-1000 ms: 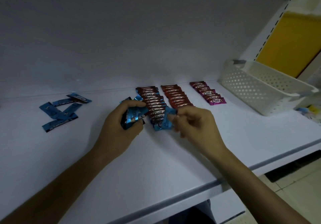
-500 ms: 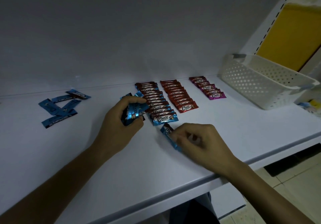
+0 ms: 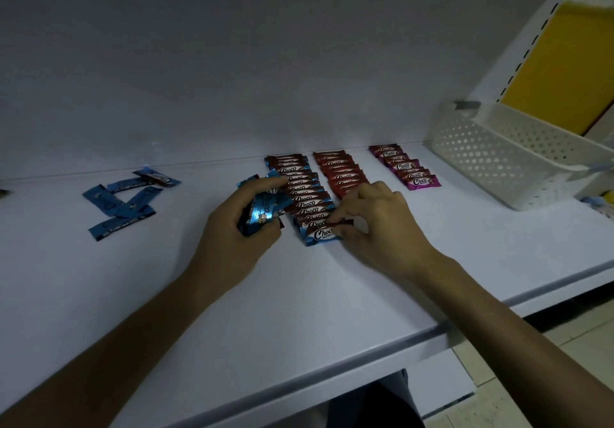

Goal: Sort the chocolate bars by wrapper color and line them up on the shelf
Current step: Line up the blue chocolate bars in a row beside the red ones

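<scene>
Step in hand: laying bars onto blue row (image 3: 299, 191), mid-shelf (image 3: 299, 311), running from back wall toward front edge. Pinching right end of front bar (image 3: 320, 233) w/ right hand (image 3: 382, 225), fingers closed on wrapper tip, other fingers curled loosely. Bar flat on shelf, logo up, overlapping the one behind, at near end of blue row. Prob. squaring it into line, judging by the pinch; not let go yet.

Gripping bundle of blue bars (image 3: 262, 210) w/ left hand (image 3: 232, 228), just left of blue row, fingers curled round it. No. of bars in bundle: can't tell, too dark.

Just right of blue row: red row (image 3: 342, 172). Further right: pink row (image 3: 407, 168), shorter. Beyond that: white basket (image 3: 498, 162), contents not visible. Well left of blue row: loose blue bars (image 3: 123, 201), scattered, not lined up.

Progress guess: red + pink prob. done. Blue well along, but bundle + loose pile left to place.

Nxt move calls for: releasing front bar w/o dragging it, pulling one bar off bundle, laying it at near end w/ same overlap + logo up. Careful w/ sideways pushes: slick wrappers by the look, easy to skew whole row.
</scene>
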